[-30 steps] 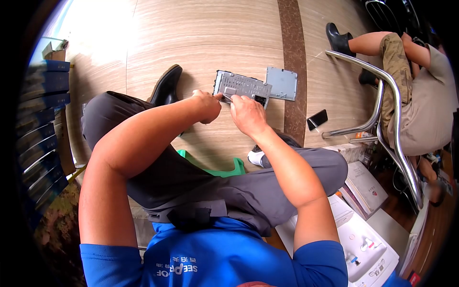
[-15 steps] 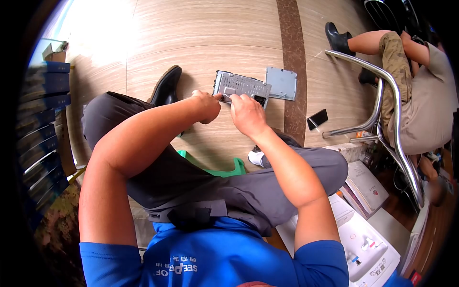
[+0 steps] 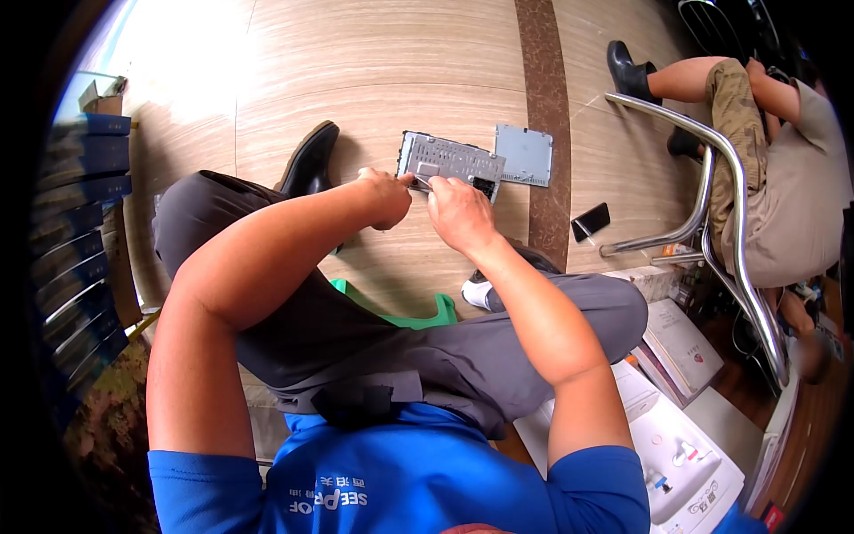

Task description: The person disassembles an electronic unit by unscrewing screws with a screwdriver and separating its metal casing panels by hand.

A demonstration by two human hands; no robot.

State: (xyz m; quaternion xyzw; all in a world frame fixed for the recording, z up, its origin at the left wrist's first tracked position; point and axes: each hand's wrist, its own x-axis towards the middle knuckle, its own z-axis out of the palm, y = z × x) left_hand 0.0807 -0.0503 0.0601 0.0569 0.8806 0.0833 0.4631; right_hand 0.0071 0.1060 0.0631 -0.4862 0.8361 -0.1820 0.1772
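A metal-cased car stereo (image 3: 454, 163) with rows of slots and a black connector at one corner lies on the tiled floor between my feet. At its near left corner, the curled fingers of my left hand (image 3: 387, 198) grip the edge. My right hand (image 3: 463, 215) is closed over the near edge, its fingers pinching a thin metal tool (image 3: 422, 181) that points left toward my left fingertips. The tool's exact kind is too small to tell. A flat grey metal cover plate (image 3: 525, 156) lies just right of the stereo.
A black phone (image 3: 591, 222) lies on the floor at right, near a chrome chair frame (image 3: 734, 178) with a seated person (image 3: 792, 178). Part of a green stool (image 3: 427, 316) shows between my legs. Blue boxes (image 3: 84, 191) are stacked at left; an open white box (image 3: 676, 463) sits at lower right.
My right hand has shifted very slightly, with the thin tool still in its fingers. My left hand and the stereo stay in place.
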